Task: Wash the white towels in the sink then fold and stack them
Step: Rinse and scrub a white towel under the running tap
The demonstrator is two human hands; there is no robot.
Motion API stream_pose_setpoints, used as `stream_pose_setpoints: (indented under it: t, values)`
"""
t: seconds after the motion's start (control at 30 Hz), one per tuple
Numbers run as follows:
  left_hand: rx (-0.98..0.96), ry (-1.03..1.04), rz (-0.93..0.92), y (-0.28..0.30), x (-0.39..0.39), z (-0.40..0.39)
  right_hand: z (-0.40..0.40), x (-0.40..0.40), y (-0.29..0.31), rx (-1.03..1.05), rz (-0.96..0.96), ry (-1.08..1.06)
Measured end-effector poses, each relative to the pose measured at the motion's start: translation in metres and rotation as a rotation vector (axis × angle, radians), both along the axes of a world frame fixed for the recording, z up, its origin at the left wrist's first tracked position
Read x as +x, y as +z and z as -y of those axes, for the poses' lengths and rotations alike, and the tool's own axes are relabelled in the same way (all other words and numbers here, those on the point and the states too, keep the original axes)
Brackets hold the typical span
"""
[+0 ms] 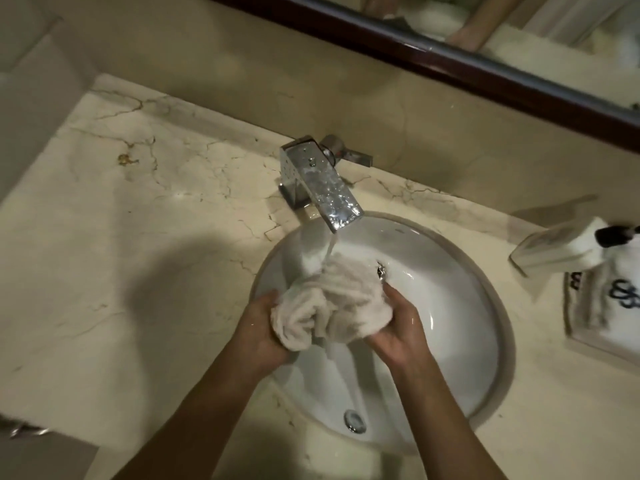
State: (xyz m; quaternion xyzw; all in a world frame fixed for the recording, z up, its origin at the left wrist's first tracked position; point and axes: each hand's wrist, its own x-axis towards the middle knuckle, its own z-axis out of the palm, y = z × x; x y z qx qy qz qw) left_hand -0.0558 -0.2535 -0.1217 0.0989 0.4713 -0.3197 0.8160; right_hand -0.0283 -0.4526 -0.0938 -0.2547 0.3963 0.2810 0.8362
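A bunched white towel (pixel 332 301) is held over the round white sink (pixel 460 306), under the stream of water that runs from the chrome faucet (pixel 320 180). My left hand (pixel 258 332) grips the towel's left side from below. My right hand (pixel 398 327) clasps its right side. Water drips off the towel into the basin. Both forearms reach in from the bottom edge.
A marble counter (pixel 138 220) surrounds the sink. At the right edge a white tray (pixel 595 327) carries a white box (pixel 554 251) and a cloth with a dark emblem. A dark-framed mirror (pixel 450 60) runs along the back wall. The overflow hole (pixel 355 420) sits near me.
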Motion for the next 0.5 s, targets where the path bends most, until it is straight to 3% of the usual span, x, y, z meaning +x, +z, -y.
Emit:
stream_pose_setpoints:
  t: [0.1,0.2,0.33,0.4,0.5]
  values:
    - [-0.256,0.074,-0.066,-0.006,-0.007,-0.004,0.003,-0.024,0.003,0.134,0.012,0.063]
    - [-0.334,-0.035,0.018,0.008,-0.008,0.01,0.002,-0.023,0.009,-0.002,-0.002,0.091]
    - [-0.162,-0.073,0.138,0.013,-0.008,0.019,0.008,-0.004,0.006,-0.276,0.207,0.074]
    - [-0.114,-0.086,0.1,0.006,-0.005,0.018,0.012,0.005,0.009,-0.425,0.281,0.101]
    - [0.113,0.029,-0.052,0.004,-0.002,0.013,0.017,0.011,0.021,-0.564,0.308,0.116]
